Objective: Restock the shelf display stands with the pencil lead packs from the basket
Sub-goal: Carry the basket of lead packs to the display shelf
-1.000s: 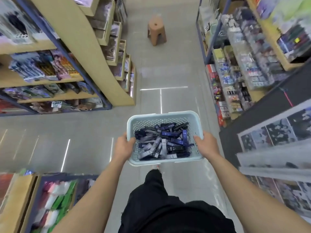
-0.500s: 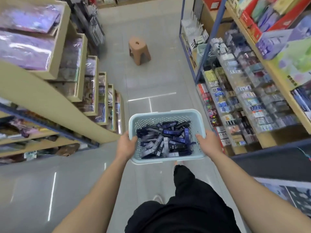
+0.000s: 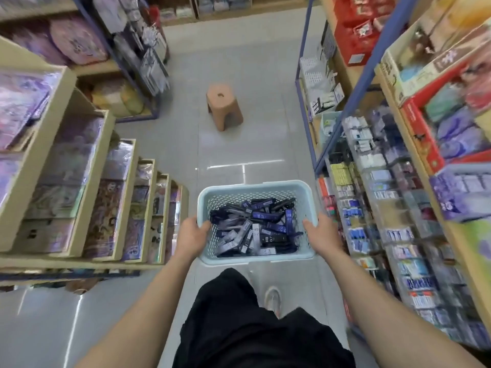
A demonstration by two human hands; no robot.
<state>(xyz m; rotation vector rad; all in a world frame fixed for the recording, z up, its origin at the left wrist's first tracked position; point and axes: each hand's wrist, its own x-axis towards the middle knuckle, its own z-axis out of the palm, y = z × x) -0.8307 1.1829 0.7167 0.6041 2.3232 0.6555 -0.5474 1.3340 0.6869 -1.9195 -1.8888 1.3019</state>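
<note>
– Pale blue basket (image 3: 253, 185), held out over the floor (image 3: 239, 62) by its two side rims; left hand (image 3: 192, 236) curled over the left rim, right hand (image 3: 322, 236) curled over the right; the pencil lead packs (image 3: 263, 229) lie in a loose heap inside it, none on a shelf yet.

– What could spoil it from here?

– A tilt, I'd judge; the packs look slim and slick and are piled unevenly, so a tipped basket could slide them over the edge; and both hands are taken, so picking out a pack means carrying the basket one-handed or setting it down; one-handed, it may sag.

– And round about?

– A brown stool (image 3: 224, 107) stands mid-aisle ahead, well apart from the basket; a trip, if the eyes go to the shelves; the display stands (image 3: 385, 208) crowd the right-hand shelving just beside the right hand; which slots want lead I cannot tell, they are blurred; stepped racks (image 3: 106, 195) of wrapped goods line the left.
</note>
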